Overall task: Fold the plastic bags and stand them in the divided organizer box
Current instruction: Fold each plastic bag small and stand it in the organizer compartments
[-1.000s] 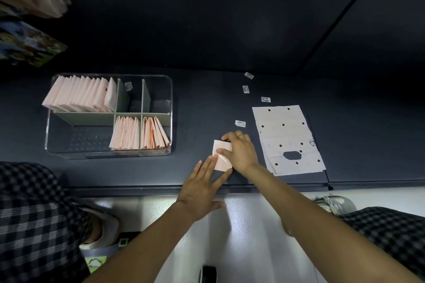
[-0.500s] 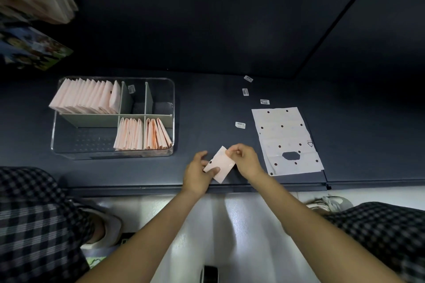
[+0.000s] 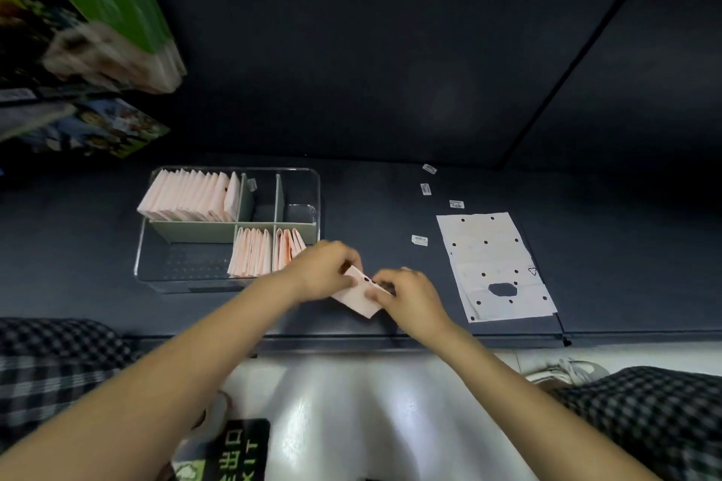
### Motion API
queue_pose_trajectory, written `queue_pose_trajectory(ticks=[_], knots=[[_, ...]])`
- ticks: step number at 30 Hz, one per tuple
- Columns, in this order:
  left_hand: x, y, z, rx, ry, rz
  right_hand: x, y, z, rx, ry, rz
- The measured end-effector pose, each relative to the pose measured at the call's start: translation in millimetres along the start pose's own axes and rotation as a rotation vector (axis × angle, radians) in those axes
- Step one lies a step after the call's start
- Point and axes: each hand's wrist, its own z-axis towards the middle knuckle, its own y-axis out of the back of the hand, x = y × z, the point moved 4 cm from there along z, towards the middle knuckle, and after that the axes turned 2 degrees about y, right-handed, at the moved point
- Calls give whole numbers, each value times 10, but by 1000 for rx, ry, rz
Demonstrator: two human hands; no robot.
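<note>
folded plastic bag (image 3: 357,299), pale pink, thin and flat with a few small dark punched dots, pinched between both hands over the dark matte surface (image 3: 390,207); i see it as a small rectangle tilted so that its long axis runs from upper left to lower right, one corner pointing toward the near edge. left hand (image 3: 326,269) grips the bag's upper left end with curled fingers, right hand (image 3: 408,293) pinches its right end between thumb and fingertips; the two hands sit just beside each other. clear hard-plastic organizer box (image 3: 316,183), rectangular with rounded corners and grey-green dividers, stands to the left, its near right corner hidden behind the left hand. i count three groups of upright folded pink bags in it: a long row in the back left compartment, and two shorter rows in the two front right compartments; the remaining compartments show no bags. flat white sheet stack (image 3: 494,266), dotted with dark holes and one larger oval cut-out, lies to the right, well apart from the box. four small white labels (image 3: 420,240) lie scattered between box and sheets.
</note>
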Motion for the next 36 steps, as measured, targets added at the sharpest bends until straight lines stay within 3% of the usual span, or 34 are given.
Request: queue_pose_trajectory(ticks=[4,6,8,13,17,22,30,36], knots=[[328,291,-81,-214,89,-59,108,23,100,-60,-193,405],[521,298,-132,-316,181,40,163,20,143,-93,-272,657],[662,203,-156,-311,223,128,220,16,199,-105,-300,785],[777,-68,-157,-192,193,208,347,-8,392,-96,-349,820],[822,-157,-161,-132,169,330,406,-90,560,-98,-385,681],[931,-86,-255,-319,118,385,542,-247,706,-86,-359,379],[974,-148,-289,-358,57,372,866,-420,807,-68,-229,-108],[962,-172,-277,-383,63,357,937,-560,872,4,-272,-188]])
